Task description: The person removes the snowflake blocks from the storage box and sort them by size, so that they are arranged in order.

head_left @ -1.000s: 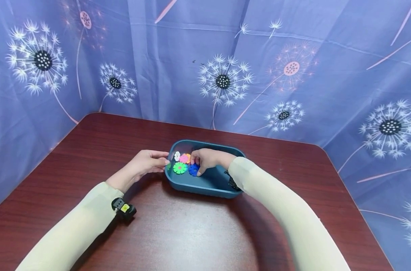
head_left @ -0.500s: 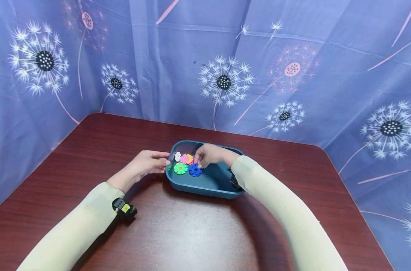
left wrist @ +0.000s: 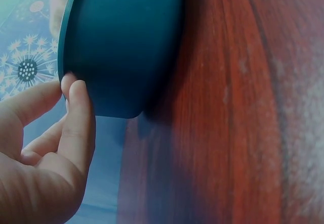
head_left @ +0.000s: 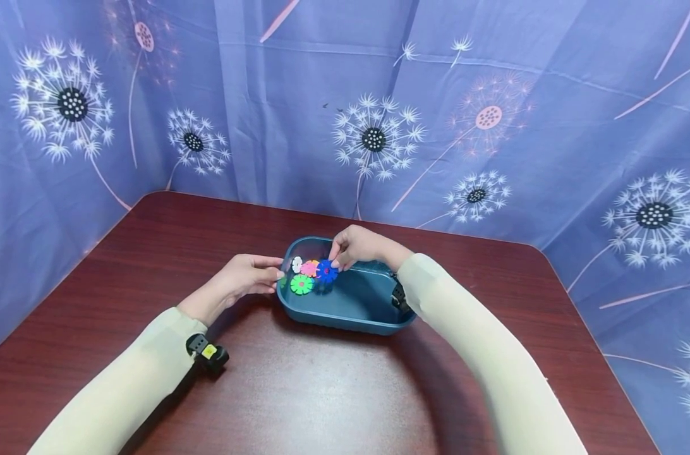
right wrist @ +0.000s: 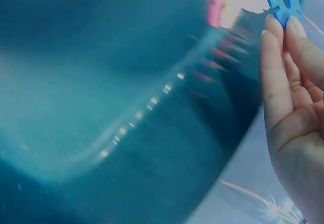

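Pinching a blue notched disc (head_left: 328,272), the right hand (head_left: 357,244) is hanging fingers-down over a teal bin (head_left: 362,300); left of that grip, the left hand (head_left: 247,275) is pinching the bin's rim (left wrist: 62,44).

Hands (head_left: 241,279) bare. L sleeve (head_left: 120,382) & R sleeve (head_left: 481,335): long, plain, pale cream w/ slight yellow-green tint. L wrist unit (head_left: 215,364): blk, boxy, at cuff, w/ small sq. yellow patch (head_left: 210,351). R wrist unit (head_left: 399,296): also blk, partly hidden, details too small to tell.
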